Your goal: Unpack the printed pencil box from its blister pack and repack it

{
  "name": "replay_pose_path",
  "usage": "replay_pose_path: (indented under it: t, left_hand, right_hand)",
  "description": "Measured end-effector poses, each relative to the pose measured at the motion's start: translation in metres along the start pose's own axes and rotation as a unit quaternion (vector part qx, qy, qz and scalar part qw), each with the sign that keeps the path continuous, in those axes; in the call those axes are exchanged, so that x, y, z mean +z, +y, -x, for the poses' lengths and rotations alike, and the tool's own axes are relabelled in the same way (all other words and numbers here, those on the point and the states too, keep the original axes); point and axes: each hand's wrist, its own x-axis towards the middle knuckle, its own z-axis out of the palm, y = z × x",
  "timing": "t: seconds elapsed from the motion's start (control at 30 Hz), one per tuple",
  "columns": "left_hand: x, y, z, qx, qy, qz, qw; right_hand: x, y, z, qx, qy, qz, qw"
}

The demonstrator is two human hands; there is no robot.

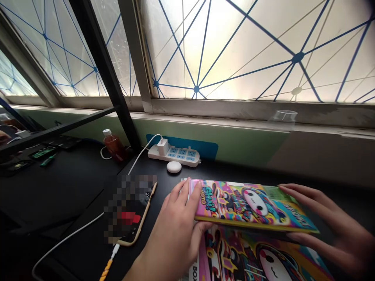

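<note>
A flat box printed with bright cartoon art [249,205] is held above the dark desk [67,195] between both hands. My left hand [172,222] grips its left end, with the fingers over the top edge. My right hand [319,214] spreads around its right end, with fingers above and below it. Directly beneath lies a larger package with the same cartoon print [258,257], partly hidden by the held box and cut off by the frame. Just left of my left hand, a smartphone in a gold-edged case [131,214] lies on the desk, its screen pixelated.
A white cable [68,238] and a yellow braided cable [106,270] run near the phone. Farther back are a white power strip [172,154], a round white object [174,167], and a reddish bottle [113,145]. A black bar [105,74] crosses the window behind.
</note>
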Motion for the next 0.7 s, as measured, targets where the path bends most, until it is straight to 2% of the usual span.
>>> replay_pose_path:
  t: [0.03, 0.07, 0.13, 0.2, 0.3, 0.4, 0.47, 0.6, 0.7]
  left_hand:
    - [0.003, -0.002, -0.002, -0.017, -0.017, 0.003, 1.000]
    - [0.008, -0.005, -0.003, -0.031, -0.033, 0.005, 0.999]
    - [0.017, -0.008, -0.002, -0.054, -0.057, 0.004, 0.997]
    - [0.025, -0.010, 0.000, -0.068, -0.071, 0.002, 0.995]
    - [0.030, -0.011, 0.001, -0.077, -0.082, -0.001, 0.994]
    - [0.030, -0.010, 0.000, -0.088, -0.094, -0.008, 0.992]
    - [0.030, -0.010, -0.001, -0.097, -0.097, -0.018, 0.990]
    - [0.033, -0.007, 0.003, -0.090, -0.054, -0.055, 0.993]
    - [0.035, 0.003, 0.005, -0.026, -0.027, -0.069, 0.997]
  right_hand:
    - [-0.004, -0.014, -0.026, 0.018, -0.057, -0.023, 0.998]
    - [-0.005, -0.026, -0.045, 0.019, -0.058, -0.033, 0.998]
    - [-0.002, -0.041, -0.063, 0.011, -0.064, -0.045, 0.997]
    - [0.006, -0.044, -0.060, 0.000, -0.067, -0.042, 0.997]
    - [0.016, -0.036, -0.043, -0.026, -0.084, -0.017, 0.996]
    - [0.018, -0.031, -0.035, -0.070, -0.095, 0.013, 0.993]
    - [0.015, -0.035, -0.034, -0.088, -0.080, 0.038, 0.992]
    - [0.006, -0.056, -0.034, -0.147, -0.009, 0.052, 0.988]
    - [0.003, -0.080, -0.031, -0.215, -0.026, 0.020, 0.976]
